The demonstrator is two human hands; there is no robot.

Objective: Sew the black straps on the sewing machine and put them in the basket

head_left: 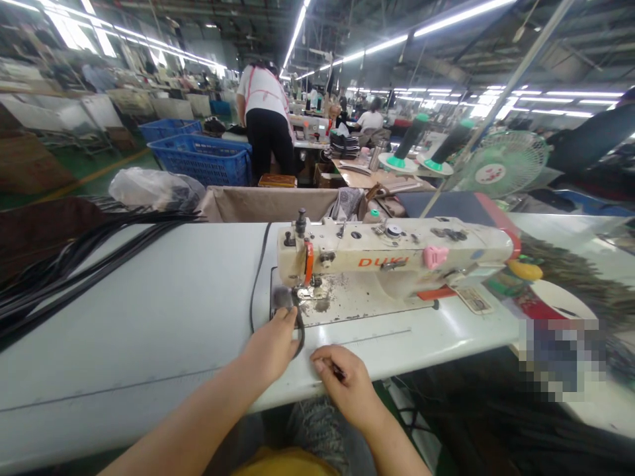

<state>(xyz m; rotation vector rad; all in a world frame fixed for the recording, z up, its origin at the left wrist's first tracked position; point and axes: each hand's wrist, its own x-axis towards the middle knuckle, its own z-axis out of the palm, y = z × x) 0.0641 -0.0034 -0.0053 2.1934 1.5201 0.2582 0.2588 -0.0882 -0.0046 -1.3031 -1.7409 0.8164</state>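
Note:
A cream sewing machine (397, 254) with orange lettering stands on the white table. Just in front of its presser foot (310, 289), my left hand (274, 344) grips a narrow black strap (301, 334) that curves down past the fingertips. More of a thin black strip (258, 281) runs across the table left of the machine head. My right hand (344, 380) is curled closed at the table's front edge, apart from the strap. A small dark patch shows inside its fingers; I cannot tell what it is.
Long black strips (99, 254) lie in a bundle over the table's left side. Behind the table is a beige-lined bin (268, 203), with blue baskets (201, 155) and a person (265, 112) beyond. A green fan (501, 162) and thread cones (409, 142) stand back right.

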